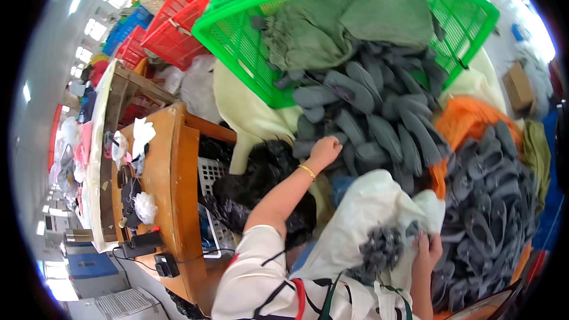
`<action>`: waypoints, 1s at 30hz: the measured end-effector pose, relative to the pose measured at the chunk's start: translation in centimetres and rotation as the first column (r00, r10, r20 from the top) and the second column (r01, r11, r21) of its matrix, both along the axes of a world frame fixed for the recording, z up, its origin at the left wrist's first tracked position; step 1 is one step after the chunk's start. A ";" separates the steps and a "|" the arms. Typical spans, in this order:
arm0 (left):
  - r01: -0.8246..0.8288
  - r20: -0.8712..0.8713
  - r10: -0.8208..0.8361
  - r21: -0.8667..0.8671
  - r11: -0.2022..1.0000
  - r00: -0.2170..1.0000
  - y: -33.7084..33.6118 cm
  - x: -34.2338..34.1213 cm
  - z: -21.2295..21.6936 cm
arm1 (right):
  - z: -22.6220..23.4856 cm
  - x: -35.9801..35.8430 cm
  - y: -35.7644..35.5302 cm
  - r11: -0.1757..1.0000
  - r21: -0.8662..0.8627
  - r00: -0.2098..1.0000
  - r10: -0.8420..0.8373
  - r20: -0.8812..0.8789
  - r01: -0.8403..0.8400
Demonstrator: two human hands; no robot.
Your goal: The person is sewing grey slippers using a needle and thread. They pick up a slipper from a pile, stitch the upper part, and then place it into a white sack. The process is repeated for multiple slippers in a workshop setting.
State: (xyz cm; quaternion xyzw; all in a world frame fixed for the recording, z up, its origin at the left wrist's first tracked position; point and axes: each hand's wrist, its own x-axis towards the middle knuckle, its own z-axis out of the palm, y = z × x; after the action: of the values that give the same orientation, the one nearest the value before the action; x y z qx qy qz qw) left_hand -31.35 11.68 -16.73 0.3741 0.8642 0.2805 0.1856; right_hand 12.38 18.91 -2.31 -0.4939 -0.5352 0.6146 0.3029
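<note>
A heap of grey, slipper-shaped pieces (379, 130) spills from a tipped green plastic basket (237, 44). At the heap's near left edge is my left hand (326, 151), its fingers curled closed; what they hold, if anything, is hidden. A white cloth (355, 213) lies over my lap and bears a clump of small dark grey scraps (382, 248). To the right of that clump, my right hand (427, 250) pinches a small grey piece (412, 229) above the cloth. Another large pile of grey slipper-shaped pieces (486, 213) lies to my right, on orange cloth (468, 120).
Green-grey fabric (349, 26) lies inside the basket. Left of me are a black plastic bag (255, 186), a white crate (213, 172) and a wooden table (169, 184) with a power adapter (166, 265) and cable. Red baskets (178, 21) stand at the far left.
</note>
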 end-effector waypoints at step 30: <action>0.006 0.611 -0.021 0.027 1.000 0.791 -19.4 24.3 21.4 | 2.8 2.0 -1.5 0.989 0.067 0.965 0.144 -0.217 -0.132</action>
State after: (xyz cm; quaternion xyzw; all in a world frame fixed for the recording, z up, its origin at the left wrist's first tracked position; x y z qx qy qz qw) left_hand -7.05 -7.71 4.63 0.2716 0.7520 0.3951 0.4523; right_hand 14.42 17.36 0.50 -0.3759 -0.5469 0.6714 0.3298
